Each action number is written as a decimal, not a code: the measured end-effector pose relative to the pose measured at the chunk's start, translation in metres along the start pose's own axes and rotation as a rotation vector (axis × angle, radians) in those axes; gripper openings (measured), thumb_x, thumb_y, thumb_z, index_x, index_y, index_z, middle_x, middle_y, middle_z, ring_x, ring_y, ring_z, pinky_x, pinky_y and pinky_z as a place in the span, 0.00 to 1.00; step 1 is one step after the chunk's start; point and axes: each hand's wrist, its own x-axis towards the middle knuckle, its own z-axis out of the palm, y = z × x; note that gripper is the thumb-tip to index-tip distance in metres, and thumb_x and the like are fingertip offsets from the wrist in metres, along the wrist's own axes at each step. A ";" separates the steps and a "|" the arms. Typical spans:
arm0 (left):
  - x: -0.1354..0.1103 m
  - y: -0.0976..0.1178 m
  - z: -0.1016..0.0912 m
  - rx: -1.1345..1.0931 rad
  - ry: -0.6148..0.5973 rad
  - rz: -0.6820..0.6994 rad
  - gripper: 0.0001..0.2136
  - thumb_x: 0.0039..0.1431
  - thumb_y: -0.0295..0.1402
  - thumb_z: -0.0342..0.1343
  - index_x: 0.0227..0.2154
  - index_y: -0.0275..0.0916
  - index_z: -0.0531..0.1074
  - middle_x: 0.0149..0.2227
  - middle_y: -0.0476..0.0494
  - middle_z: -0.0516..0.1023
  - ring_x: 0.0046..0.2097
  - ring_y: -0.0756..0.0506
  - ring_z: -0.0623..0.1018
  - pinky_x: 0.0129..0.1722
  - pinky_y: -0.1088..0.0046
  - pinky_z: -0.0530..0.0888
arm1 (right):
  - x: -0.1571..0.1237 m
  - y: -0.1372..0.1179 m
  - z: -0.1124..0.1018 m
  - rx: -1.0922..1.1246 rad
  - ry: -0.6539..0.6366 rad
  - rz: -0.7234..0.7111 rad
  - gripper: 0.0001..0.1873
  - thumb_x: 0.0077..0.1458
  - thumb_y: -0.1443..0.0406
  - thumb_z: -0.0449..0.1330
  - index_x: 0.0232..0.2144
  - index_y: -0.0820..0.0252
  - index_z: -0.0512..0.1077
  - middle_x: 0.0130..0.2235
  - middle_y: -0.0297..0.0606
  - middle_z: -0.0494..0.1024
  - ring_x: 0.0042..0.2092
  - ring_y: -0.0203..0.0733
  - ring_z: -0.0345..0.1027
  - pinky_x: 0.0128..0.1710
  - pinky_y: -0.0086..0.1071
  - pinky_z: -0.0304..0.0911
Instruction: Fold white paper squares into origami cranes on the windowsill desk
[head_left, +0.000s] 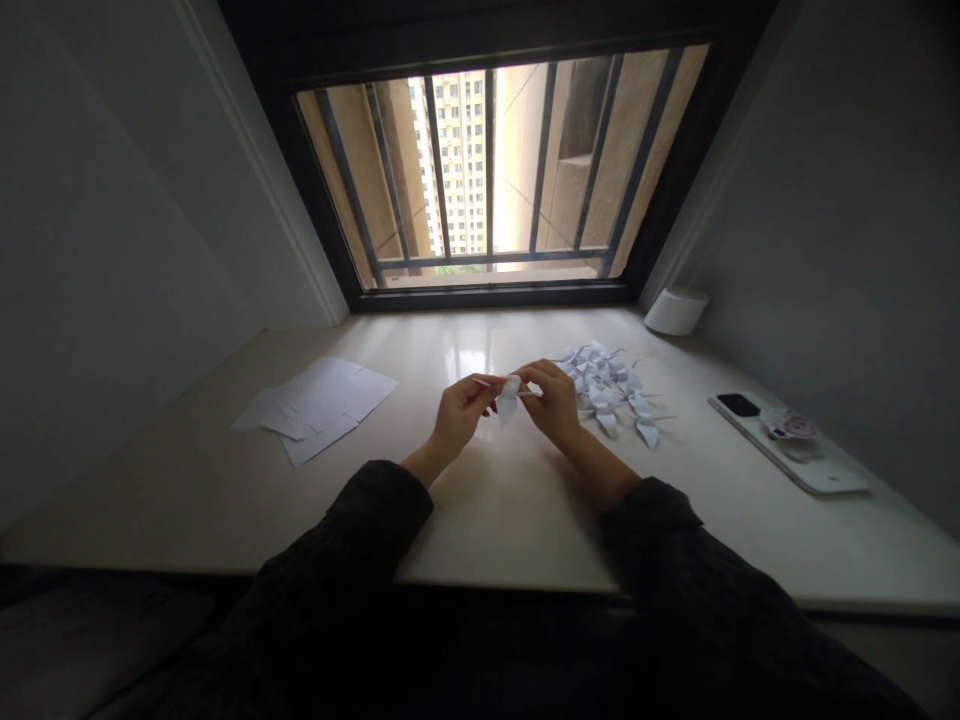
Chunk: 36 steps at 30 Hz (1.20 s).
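Between my two hands, above the middle of the white surface, is a small folded white paper piece point(508, 398) with thin pointed ends sticking out sideways. My left hand point(462, 408) pinches its left side with thumb and fingers. On the other side my right hand point(551, 395) is closed on the paper's right part, close to a thin strip. Just right of that hand lies a pile of similar folded paper pieces point(600, 380), with thin strips poking out. To the left rest several flat sheets of white paper point(330, 405), partly overlapping.
A white phone point(795, 455) with a round grip on its back lies at the right. A white cup-like object point(676, 311) stands by the right wall in the back corner. The barred window point(491, 290) closes off the far side; the surface's front edge point(510, 583) is near my body.
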 end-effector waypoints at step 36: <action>0.006 -0.002 -0.009 0.081 0.182 0.049 0.14 0.53 0.41 0.58 0.39 0.39 0.77 0.34 0.44 0.80 0.29 0.51 0.75 0.28 0.76 0.71 | 0.003 -0.003 0.015 0.338 -0.246 0.540 0.15 0.53 0.56 0.54 0.24 0.58 0.74 0.28 0.37 0.76 0.31 0.39 0.67 0.33 0.32 0.59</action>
